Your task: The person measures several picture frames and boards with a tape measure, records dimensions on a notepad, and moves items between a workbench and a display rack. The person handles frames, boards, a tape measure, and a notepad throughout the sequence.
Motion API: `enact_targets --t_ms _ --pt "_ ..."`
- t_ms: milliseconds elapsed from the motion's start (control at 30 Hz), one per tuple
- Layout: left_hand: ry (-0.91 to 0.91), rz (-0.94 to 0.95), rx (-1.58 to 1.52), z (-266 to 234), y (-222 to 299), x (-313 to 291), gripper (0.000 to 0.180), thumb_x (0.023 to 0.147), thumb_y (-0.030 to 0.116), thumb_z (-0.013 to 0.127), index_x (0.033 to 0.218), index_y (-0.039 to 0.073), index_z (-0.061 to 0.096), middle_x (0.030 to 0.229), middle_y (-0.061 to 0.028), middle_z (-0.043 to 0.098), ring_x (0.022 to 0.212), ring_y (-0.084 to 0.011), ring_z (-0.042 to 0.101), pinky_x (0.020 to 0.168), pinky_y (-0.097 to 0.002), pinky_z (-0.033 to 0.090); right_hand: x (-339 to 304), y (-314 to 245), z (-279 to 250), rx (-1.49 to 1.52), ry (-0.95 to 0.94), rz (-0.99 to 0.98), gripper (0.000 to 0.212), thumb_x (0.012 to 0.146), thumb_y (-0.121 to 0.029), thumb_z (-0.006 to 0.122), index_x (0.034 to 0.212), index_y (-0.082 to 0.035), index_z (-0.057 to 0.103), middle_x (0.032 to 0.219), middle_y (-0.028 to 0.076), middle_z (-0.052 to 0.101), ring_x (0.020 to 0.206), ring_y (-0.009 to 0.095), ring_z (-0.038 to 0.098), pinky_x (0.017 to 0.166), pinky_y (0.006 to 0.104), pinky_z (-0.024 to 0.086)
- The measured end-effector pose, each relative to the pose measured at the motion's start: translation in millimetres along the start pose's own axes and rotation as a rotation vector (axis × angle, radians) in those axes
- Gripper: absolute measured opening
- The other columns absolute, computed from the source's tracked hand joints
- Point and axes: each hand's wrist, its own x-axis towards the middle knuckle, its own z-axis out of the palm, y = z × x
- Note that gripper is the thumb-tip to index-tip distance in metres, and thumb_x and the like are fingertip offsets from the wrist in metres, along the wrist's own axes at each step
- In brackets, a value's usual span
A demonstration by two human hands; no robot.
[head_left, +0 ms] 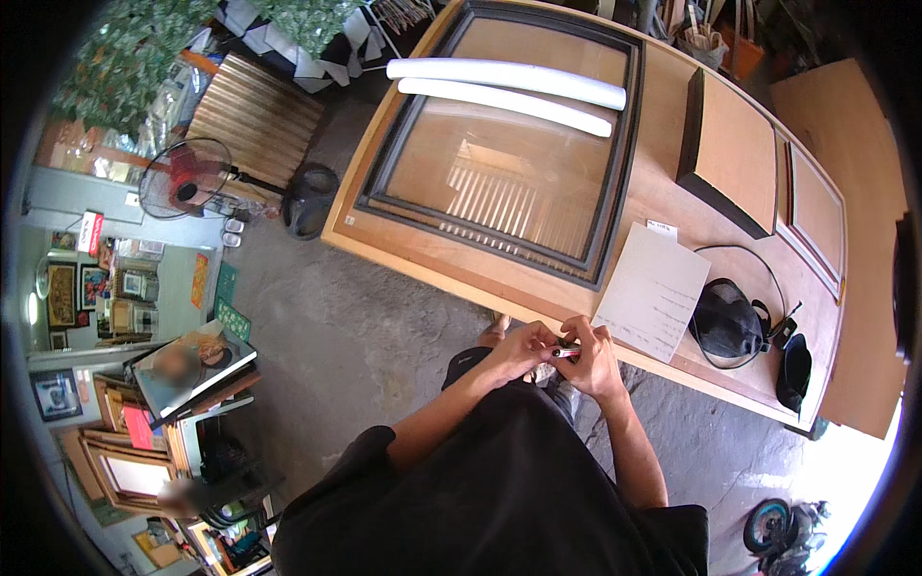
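Observation:
Close in front of my body, both hands meet around a small pen or marker (565,352) with a light barrel and dark parts. My left hand (523,351) pinches at its left end, fingertips together. Around the other end, my right hand (594,363) has its fingers curled. Just beyond my hands, at the near table edge, lies a sheet of paper or card (653,288) with handwriting on it. Farther off on the table rests a dark-framed glass panel (538,182). Two white rolls (509,82) lie across the panel's far part.
A black cap-like bag (725,322) with a strap and a dark pouch (793,372) sit at the table's right. Behind them are a deep black-edged panel (735,154) and a thin frame (816,211). A fan (187,180) stands left; stacked pictures (192,370) lean lower left.

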Motion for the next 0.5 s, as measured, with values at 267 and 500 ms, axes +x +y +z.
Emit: enact_targets --t_ms 267,500 --pt "-0.105 -0.078 0.102 -125 88 15 0.013 0.087 0.009 0.068 0.087 0.006 0.055 0.077 -0.0012 0.058 0.072 -0.0111 0.059 0.069 -0.0259 0.049 66 31 -52 -0.185 -0.523 0.110 0.022 0.081 -0.025 0.066 0.101 -0.015 0.065 0.083 0.006 0.070 0.084 0.025 0.066 0.084 0.0401 0.039" --pt "0.645 -0.025 -0.042 -363 135 33 0.017 0.091 0.023 0.067 0.096 0.009 0.059 0.079 -0.0004 0.059 0.072 -0.0099 0.058 0.065 -0.0279 0.051 105 114 -114 -0.495 -0.465 0.300 0.010 0.076 -0.017 0.066 0.085 -0.013 0.069 0.077 0.007 0.067 0.078 0.028 0.064 0.084 0.0467 0.041"
